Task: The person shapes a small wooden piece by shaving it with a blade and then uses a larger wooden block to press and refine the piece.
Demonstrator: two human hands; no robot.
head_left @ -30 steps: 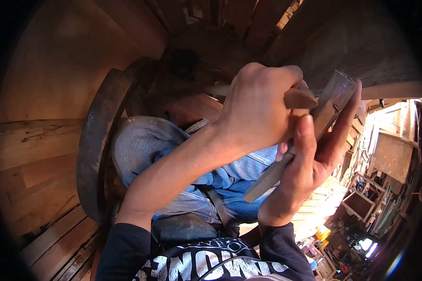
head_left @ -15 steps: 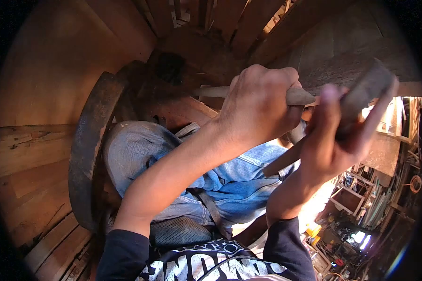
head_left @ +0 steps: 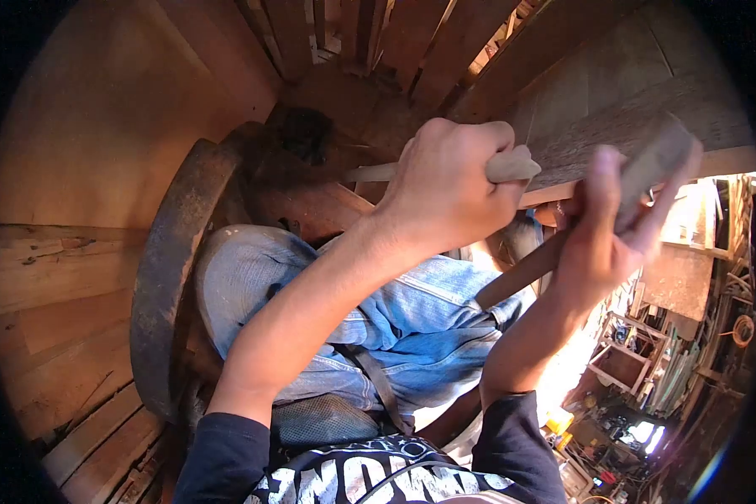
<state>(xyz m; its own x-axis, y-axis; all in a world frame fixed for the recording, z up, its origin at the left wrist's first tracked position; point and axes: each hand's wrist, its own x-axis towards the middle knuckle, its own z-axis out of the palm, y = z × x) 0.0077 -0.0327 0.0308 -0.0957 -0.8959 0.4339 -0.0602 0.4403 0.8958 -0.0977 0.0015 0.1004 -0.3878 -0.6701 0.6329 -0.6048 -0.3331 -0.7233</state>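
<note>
My left hand is wrapped round a chisel, a long pale tool. Its blunt, tapered handle end sticks out on the right of the fist, and its narrow shaft runs out to the left. On the right, my right hand grips a mallet with a blocky grey-brown head. The mallet's dark handle slants down to the left below the hand. A gap shows between the mallet head and the chisel's end. The chisel's far tip lies in shadow and is hard to make out.
Below my arms are my legs in blue jeans. A dark curved timber rises beside my knee. Plank walls surround me, and a thick board spans the upper right. Lower right lie wooden frames and clutter.
Both hands have moved slightly left in view, still holding the chisel and mallet. The mallet's handle is more visible now. The surroundings have shifted slightly with the head camera.
</note>
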